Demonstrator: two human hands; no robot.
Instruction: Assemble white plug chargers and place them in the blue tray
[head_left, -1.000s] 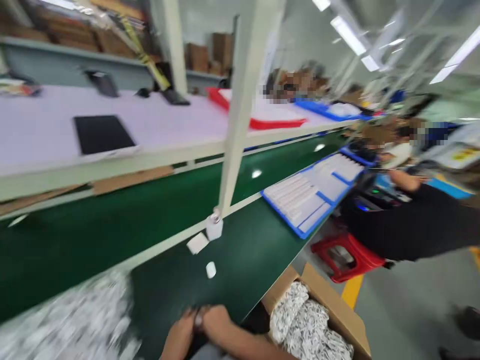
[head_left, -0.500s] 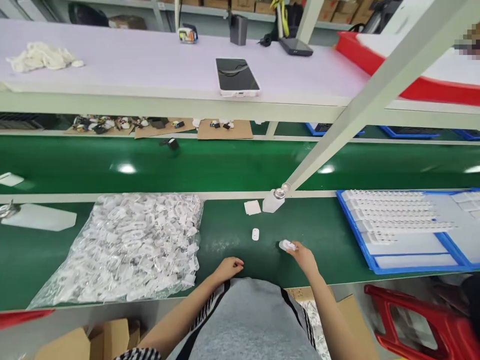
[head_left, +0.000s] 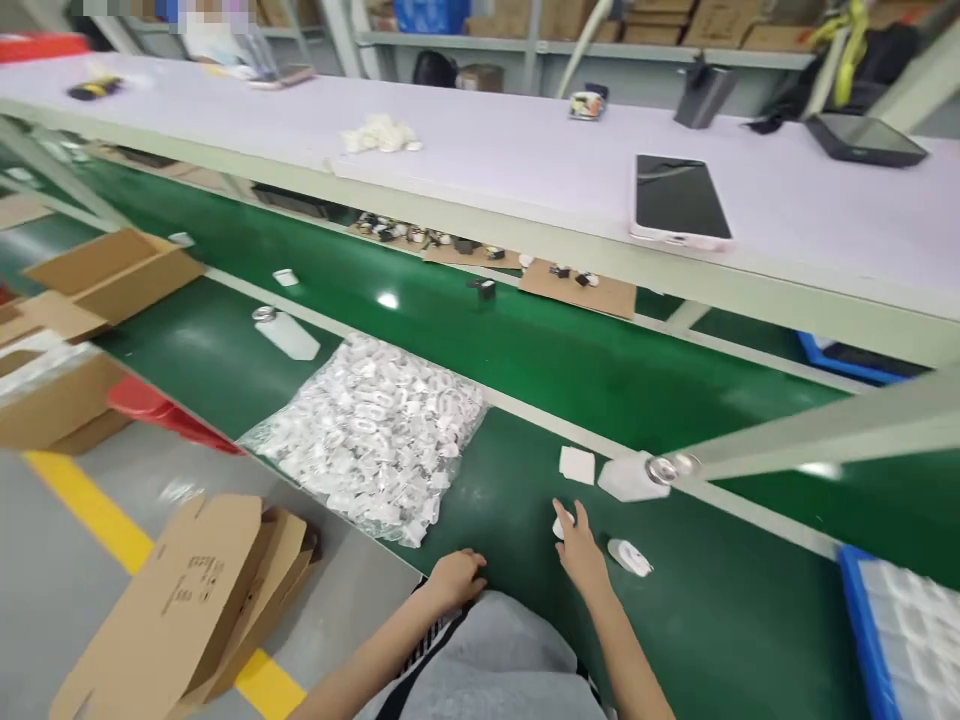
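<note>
Some open bench (head_left: 519,565) between hands (head_left: 454,580) (head_left: 583,555)

Forward and down from the head, the slanting green bench (head_left: 720,590) was surveyed, left hand (head_left: 455,578) and right hand (head_left: 582,552) caught close!

R hand (head_left: 582,552) off long pc (head_left: 630,557), now at sm. wht pc (head_left: 559,528).

Dark print (head_left: 196,585) on a brown cardboard carton (head_left: 154,625), too small to read
</note>
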